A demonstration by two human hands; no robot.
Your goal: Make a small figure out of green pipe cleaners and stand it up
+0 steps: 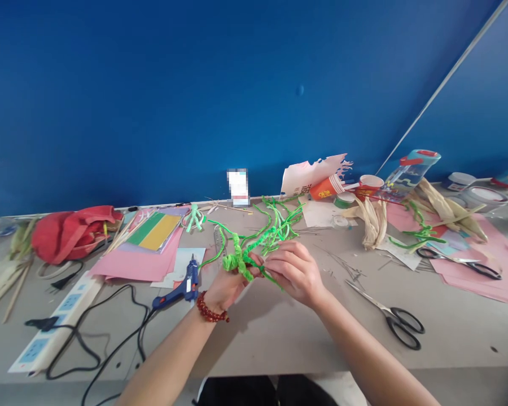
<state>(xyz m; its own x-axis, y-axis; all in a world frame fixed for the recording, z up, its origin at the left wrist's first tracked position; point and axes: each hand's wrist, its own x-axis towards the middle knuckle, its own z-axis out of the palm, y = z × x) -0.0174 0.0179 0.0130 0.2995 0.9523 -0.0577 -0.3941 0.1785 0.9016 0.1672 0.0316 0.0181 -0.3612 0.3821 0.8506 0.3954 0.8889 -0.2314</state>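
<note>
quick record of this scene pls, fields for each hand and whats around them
left hand: grips green pipe-cleaner bundle
right hand: pinches same bundle
left wrist: red beaded bracelet
beside left hand: blue hot glue gun
right of hands: black-handled scissors
also on table: pink paper sheets, white power strip

I was looking into a craft workroom, not a home kitchen or an office. A long worktop [262,344] ran along a blue wall [237,84], strewn with making supplies: a hot glue gun [182,287], scissors [400,321], pink paper [131,265], green pipe cleaners [275,231] and dried corn husks [372,223]. A power strip [55,321] lay among them.
</note>
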